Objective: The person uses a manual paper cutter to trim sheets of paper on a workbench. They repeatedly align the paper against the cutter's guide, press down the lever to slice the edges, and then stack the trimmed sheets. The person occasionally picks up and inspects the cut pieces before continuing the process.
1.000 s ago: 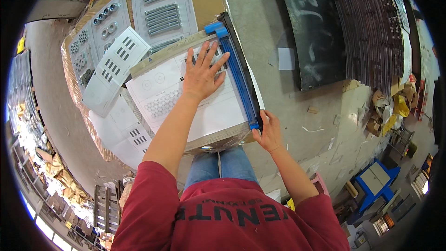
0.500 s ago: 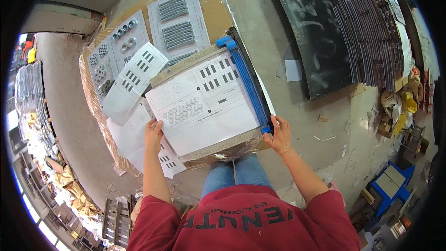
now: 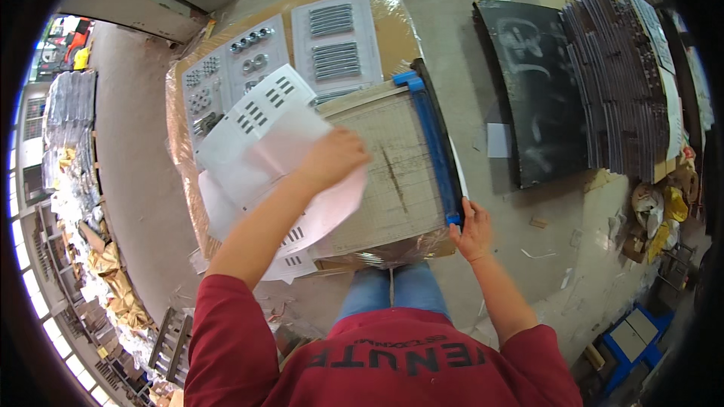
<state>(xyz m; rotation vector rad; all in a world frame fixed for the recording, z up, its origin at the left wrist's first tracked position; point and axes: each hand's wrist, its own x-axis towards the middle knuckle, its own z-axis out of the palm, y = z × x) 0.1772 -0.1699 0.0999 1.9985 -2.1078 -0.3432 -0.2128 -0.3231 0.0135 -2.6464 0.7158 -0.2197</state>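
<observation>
- One sheet (image 3: 335, 203) pinched in the left hand (image 3: 339, 157), over the cutter's (image 3: 418, 188) left side, seemingly to uncover the bed.
- Right hand (image 3: 473, 232) at cutter's near corner, perhaps for steadiness; exact grip unclear.

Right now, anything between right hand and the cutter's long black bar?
Nothing visible: the right hand is at the near end of the long black bar. The blurred white paper sheet is off left, at the left hand.
</observation>
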